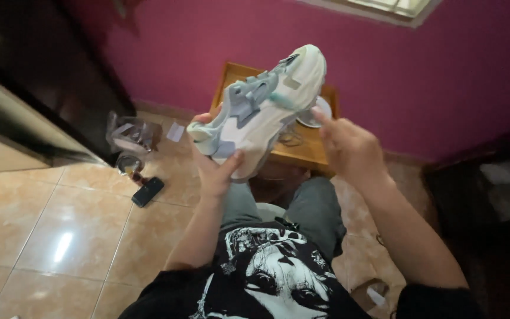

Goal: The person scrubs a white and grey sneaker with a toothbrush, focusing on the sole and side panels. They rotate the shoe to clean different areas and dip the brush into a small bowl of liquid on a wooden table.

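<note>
left hand: my left hand (215, 168) is clamped on the heel end of the sneaker (264, 106), thumb up one side, fingers wrapped round behind it

right hand: my right hand (349, 147) is up just beside the shoe's sole side, pointer finger stuck out toward it. can't really tell if it's touching, it's a bit blurry, and there's nothing gripped in it

sneaker: chunky white one with grey straps, held up in the air over my lap, toe pointing up and away at the pink wall (444, 77)

behind the shoe: little wooden side table (314, 150) with a small white fan (317, 115) on it

floor on my left: tan tiles (60, 236), a dark phone (147, 191) lying flat, clear plastic packaging (132, 137) near it

me: sitting, grey pants (317, 207), black graphic tee (267, 277)
</note>
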